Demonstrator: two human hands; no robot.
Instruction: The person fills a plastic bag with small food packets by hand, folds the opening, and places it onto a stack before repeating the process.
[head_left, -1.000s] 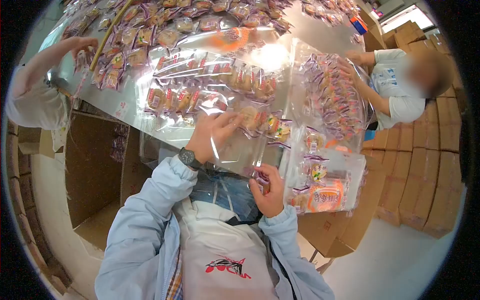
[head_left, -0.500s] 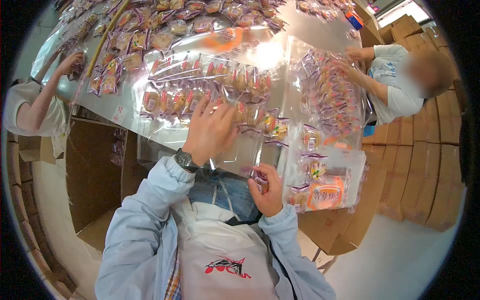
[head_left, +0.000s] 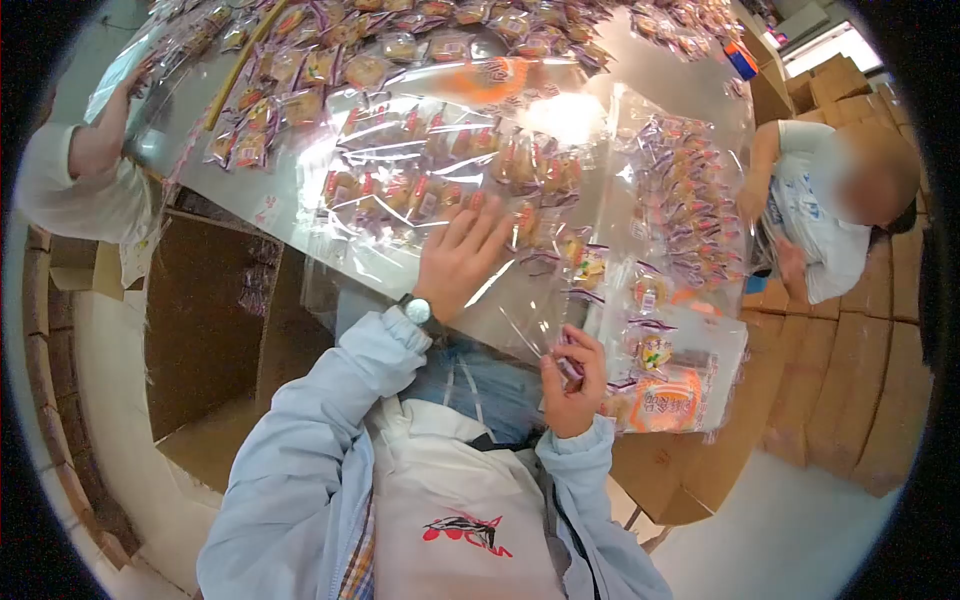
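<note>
My left hand (head_left: 462, 258), with a watch on its wrist, lies flat with fingers stretched over a large clear plastic bag (head_left: 480, 318). Inside or under the bag are rows of small wrapped pastries (head_left: 400, 190); glare hides which. Close to the table's front edge, my right hand (head_left: 574, 388) is closed on a small purple-edged wrapped pastry (head_left: 571, 369), mostly covered by the fingers. The bag's lower corner is beside those fingertips. Just right of it sit a few more wrapped pastries (head_left: 654, 350) and an orange-printed clear bag (head_left: 668, 398).
Another packed bag (head_left: 690, 205) lies on the right. Loose wrapped pastries (head_left: 400, 48) cover the table's far side, by a yellow strip (head_left: 240, 68). Co-workers stand left (head_left: 85, 185) and right (head_left: 815, 215). Cardboard boxes (head_left: 205, 330) stand below the edge and are stacked at right.
My left hand has gone from bent fingers over the pastries to lying flat on the film. The right-hand co-worker has drawn one hand back from the packed bag. The view has shifted slightly.
</note>
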